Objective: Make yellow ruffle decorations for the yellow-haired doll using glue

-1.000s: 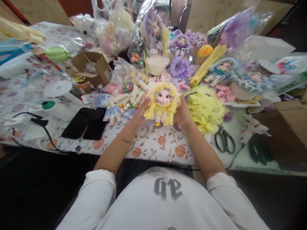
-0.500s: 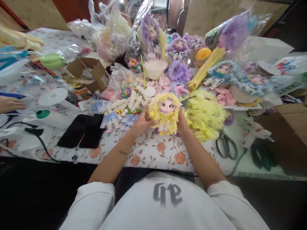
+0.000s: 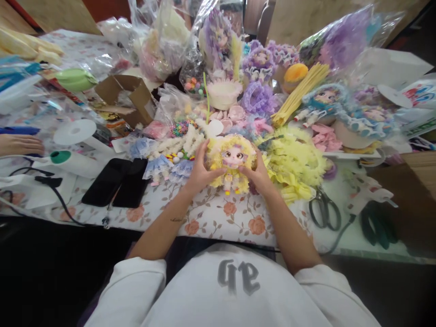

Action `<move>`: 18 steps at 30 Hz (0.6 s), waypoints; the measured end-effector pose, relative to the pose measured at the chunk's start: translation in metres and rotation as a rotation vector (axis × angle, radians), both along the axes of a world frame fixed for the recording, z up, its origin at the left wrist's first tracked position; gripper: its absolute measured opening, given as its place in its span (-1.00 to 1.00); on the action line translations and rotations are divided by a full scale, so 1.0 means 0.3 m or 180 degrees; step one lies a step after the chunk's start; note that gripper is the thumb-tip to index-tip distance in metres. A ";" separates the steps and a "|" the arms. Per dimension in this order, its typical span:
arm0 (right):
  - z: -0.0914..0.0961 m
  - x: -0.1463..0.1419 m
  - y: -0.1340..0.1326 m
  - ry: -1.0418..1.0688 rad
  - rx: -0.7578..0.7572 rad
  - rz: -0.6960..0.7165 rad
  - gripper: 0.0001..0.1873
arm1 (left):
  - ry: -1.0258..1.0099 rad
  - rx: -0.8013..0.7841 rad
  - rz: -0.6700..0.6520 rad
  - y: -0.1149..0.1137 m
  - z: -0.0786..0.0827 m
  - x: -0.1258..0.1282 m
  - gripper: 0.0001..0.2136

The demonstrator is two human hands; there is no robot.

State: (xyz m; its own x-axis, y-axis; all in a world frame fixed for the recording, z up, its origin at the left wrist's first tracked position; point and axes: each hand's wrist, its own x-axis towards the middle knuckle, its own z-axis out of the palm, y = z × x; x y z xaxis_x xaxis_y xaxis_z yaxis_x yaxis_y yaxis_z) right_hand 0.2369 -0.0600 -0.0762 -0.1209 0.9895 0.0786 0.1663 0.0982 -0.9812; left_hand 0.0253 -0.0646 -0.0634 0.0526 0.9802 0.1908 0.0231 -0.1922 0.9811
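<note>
Between my two hands is a doll (image 3: 234, 156) with fluffy yellow hair and a yellow outfit, its face turned up toward me. My left hand (image 3: 202, 169) grips its left side, the thumb pressed on the front below the face. On the other side, my right hand (image 3: 257, 172) holds it the same way, thumb at the front and fingers behind the hair. The doll's back is hidden. Fluffy yellow trim (image 3: 294, 156) lies just right of my right hand. Blue-and-white lace doll dresses (image 3: 158, 168) lie left of my left hand.
Two dark phones (image 3: 106, 181), scissors (image 3: 324, 210) and a white glue gun (image 3: 369, 193) with a cord lie along the front of the flowered tablecloth (image 3: 218, 222). An open cardboard box (image 3: 127, 97), bagged dolls and yellow sticks (image 3: 301, 93) stand behind. Another person's hand (image 3: 20, 144) rests at far left.
My right hand has shifted its hold, so its thumb now shows on the doll's front. The doll sits slightly lower and straighter. The whole view has shifted a little.
</note>
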 end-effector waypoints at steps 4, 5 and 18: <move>0.009 0.015 -0.016 -0.0081 0.0226 -0.0157 -0.04 | 0.1287 0.0806 0.0625 -0.032 0.033 -0.018 -0.54; 0.015 0.018 -0.021 -0.0118 0.0220 -0.0117 -0.08 | 0.1512 0.0941 0.0756 -0.042 0.045 -0.018 -0.65; 0.194 0.082 -0.023 -0.2384 0.1235 -0.0267 -0.71 | 0.2934 0.0682 -0.0044 0.031 0.197 -0.087 -0.72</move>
